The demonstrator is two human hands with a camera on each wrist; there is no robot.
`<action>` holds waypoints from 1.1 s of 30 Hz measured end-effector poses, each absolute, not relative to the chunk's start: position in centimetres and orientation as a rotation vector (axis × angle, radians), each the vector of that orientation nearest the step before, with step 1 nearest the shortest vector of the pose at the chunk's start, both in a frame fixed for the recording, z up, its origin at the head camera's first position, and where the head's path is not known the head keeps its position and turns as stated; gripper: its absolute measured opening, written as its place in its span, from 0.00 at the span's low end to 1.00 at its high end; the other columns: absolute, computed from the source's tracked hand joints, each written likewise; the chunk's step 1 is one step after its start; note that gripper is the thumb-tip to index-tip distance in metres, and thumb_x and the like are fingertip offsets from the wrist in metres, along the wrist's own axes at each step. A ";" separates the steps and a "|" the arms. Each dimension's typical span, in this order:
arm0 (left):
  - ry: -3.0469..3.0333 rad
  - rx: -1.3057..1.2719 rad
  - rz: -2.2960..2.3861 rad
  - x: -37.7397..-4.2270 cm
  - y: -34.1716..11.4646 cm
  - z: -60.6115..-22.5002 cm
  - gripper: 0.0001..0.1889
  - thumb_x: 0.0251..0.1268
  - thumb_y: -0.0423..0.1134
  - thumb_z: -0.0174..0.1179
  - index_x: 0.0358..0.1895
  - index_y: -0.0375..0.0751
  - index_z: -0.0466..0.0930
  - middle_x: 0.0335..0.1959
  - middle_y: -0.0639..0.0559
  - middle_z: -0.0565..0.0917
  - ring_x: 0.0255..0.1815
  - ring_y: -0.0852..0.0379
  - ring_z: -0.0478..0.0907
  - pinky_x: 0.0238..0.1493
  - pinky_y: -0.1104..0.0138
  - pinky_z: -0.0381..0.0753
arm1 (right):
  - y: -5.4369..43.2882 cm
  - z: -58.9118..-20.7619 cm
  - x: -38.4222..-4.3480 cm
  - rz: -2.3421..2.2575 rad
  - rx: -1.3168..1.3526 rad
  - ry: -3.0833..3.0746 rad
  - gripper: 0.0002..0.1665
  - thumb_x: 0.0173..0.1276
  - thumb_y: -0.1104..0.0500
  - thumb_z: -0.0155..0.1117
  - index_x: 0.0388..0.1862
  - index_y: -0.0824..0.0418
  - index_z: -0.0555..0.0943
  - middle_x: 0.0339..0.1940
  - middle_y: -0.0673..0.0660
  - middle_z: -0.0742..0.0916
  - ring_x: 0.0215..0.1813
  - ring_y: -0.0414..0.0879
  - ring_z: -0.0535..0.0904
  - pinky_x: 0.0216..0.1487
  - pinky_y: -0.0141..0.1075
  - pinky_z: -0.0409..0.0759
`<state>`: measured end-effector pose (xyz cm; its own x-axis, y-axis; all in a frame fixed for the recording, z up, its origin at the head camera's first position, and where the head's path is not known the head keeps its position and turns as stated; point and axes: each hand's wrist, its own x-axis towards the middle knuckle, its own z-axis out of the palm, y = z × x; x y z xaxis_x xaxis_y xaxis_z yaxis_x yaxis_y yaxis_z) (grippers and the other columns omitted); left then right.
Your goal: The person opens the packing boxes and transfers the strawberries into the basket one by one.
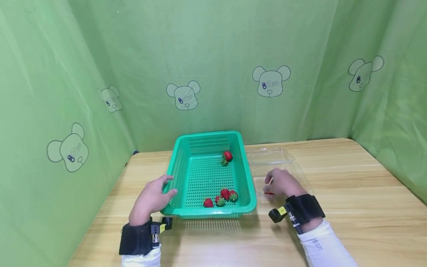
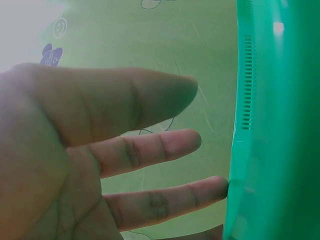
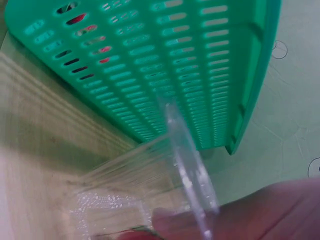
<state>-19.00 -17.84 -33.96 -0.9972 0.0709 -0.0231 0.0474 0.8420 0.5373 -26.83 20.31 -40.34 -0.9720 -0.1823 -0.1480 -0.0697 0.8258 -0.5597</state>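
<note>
A green perforated basket (image 1: 212, 211) stands on the table, with several strawberries (image 1: 225, 194) at its near right and one strawberry (image 1: 228, 155) farther back. My left hand (image 1: 154, 196) is at its left rim, fingers mostly straight; in the left wrist view one fingertip (image 2: 218, 187) meets the green side. My right hand (image 1: 282, 181) reaches inside a clear plastic box (image 1: 298, 171) right of the basket, fingers curled at a strawberry (image 3: 137, 234). Only a red sliver of that fruit shows from the head; in the right wrist view the hand and frame edge cut it off.
The clear box's raised lid (image 1: 269, 156) lies toward the back, close to the basket's right wall. A wooden table (image 1: 360, 193) carries everything. Green curtains (image 1: 227, 48) with bear-head prints hang behind and at both sides.
</note>
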 end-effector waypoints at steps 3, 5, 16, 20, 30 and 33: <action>2.974 0.092 0.867 -19.0 -17.8 -34.0 0.26 0.69 0.40 0.59 0.68 0.40 0.68 0.65 0.36 0.72 0.67 0.34 0.65 0.62 0.41 0.66 | 20.3 -40.5 -26.8 -0.840 -0.197 2.797 0.09 0.57 0.64 0.70 0.36 0.65 0.80 0.24 0.56 0.81 0.26 0.49 0.74 0.25 0.37 0.71; 2.974 0.091 0.867 -18.9 -17.8 -34.0 0.26 0.69 0.40 0.59 0.68 0.40 0.68 0.64 0.36 0.73 0.67 0.34 0.65 0.62 0.41 0.66 | 20.4 -40.7 -26.8 -0.840 -0.197 2.787 0.08 0.58 0.65 0.70 0.35 0.65 0.80 0.25 0.56 0.80 0.26 0.49 0.74 0.25 0.37 0.71; 2.974 0.086 0.869 -19.0 -17.8 -34.0 0.26 0.69 0.40 0.59 0.68 0.40 0.68 0.64 0.36 0.73 0.66 0.35 0.66 0.62 0.41 0.67 | 20.4 -41.1 -26.9 -0.828 -0.199 2.817 0.06 0.59 0.64 0.69 0.32 0.64 0.80 0.25 0.56 0.80 0.26 0.49 0.74 0.25 0.37 0.71; 2.976 0.086 0.864 -19.1 -17.8 -34.0 0.26 0.69 0.41 0.59 0.68 0.40 0.68 0.64 0.36 0.73 0.66 0.35 0.66 0.62 0.41 0.67 | 20.3 -41.0 -26.9 -0.864 -0.202 2.828 0.08 0.59 0.64 0.69 0.35 0.65 0.80 0.26 0.56 0.81 0.26 0.49 0.75 0.26 0.37 0.72; 2.981 0.095 0.861 -19.0 -17.8 -34.0 0.26 0.69 0.41 0.59 0.68 0.40 0.68 0.64 0.36 0.73 0.66 0.34 0.66 0.62 0.41 0.67 | 20.3 -40.2 -26.7 -0.888 -0.220 2.852 0.11 0.61 0.62 0.69 0.40 0.68 0.80 0.26 0.55 0.82 0.27 0.48 0.77 0.26 0.38 0.73; 2.982 0.098 0.861 -19.0 -17.8 -34.0 0.26 0.69 0.41 0.59 0.68 0.40 0.68 0.64 0.36 0.73 0.66 0.35 0.66 0.61 0.41 0.67 | 20.3 -39.8 -26.6 -0.882 -0.228 2.863 0.13 0.61 0.61 0.69 0.41 0.68 0.80 0.28 0.55 0.83 0.28 0.48 0.76 0.27 0.38 0.74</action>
<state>-18.97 -17.82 -33.99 -0.9973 0.0708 -0.0171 0.0507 0.8442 0.5336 -26.63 20.29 -39.82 -0.9792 -0.1841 -0.0857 -0.1039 0.8169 -0.5674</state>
